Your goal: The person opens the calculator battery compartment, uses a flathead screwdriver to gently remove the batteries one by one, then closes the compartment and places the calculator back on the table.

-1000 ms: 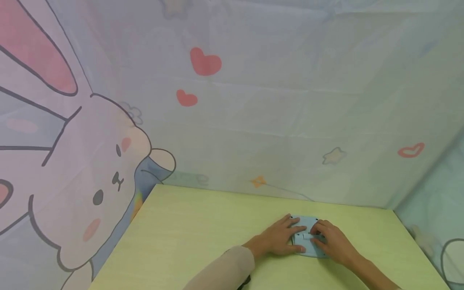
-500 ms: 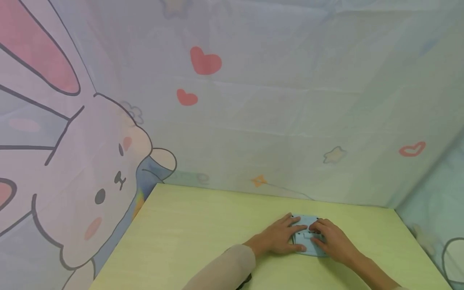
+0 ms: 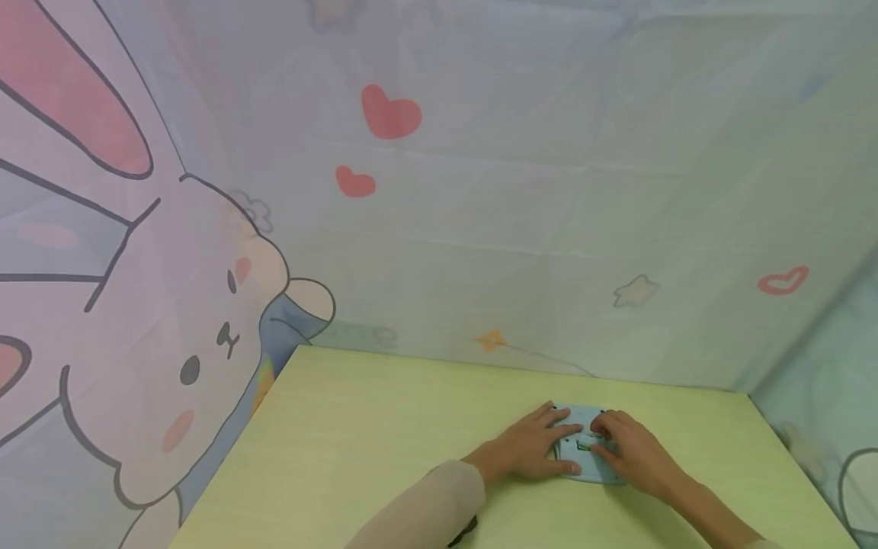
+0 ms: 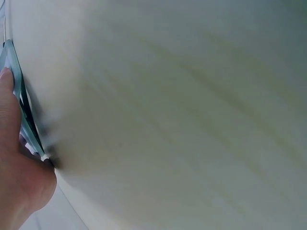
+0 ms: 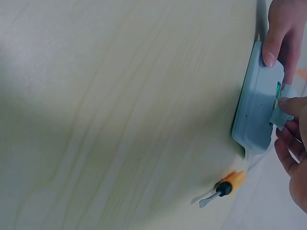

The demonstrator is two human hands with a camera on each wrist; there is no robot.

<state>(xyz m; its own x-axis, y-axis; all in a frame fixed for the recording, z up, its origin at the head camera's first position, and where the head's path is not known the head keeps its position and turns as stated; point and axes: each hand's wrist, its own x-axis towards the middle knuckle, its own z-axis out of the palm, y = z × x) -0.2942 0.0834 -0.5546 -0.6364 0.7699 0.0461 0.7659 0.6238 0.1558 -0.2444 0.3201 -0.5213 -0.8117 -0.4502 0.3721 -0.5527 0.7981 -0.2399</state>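
Well, the pale blue device [image 3: 588, 468] lies beneath and between both hands [image 3: 531, 448] [image 3: 634, 451]

I see the left hand [image 4: 26, 177] at the pale blue device [image 4: 13, 60], its thumb [image 4: 7, 108] resting on it. Just beside the device I make out a blurred shadow [image 4: 42, 127] on the tabletop [image 4: 158, 110], whose faint streaks run well apart from it.
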